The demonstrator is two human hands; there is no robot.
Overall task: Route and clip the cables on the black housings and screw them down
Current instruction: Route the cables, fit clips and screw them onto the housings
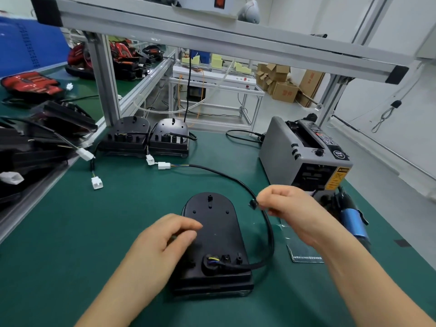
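Observation:
A black housing lies flat on the green mat in front of me. Its black cable leaves the near end beside coloured wires, loops up on the right and runs off left to a white connector. My right hand pinches the cable at a small black clip, lifted above the mat to the right of the housing. My left hand rests on the housing's left side with its fingers curled; whether they hold anything is hidden.
Two more black housings stand at the back of the mat with white connectors. A grey tape dispenser sits at right, a blue electric screwdriver beside a clear bag. Stacked housings lie at left.

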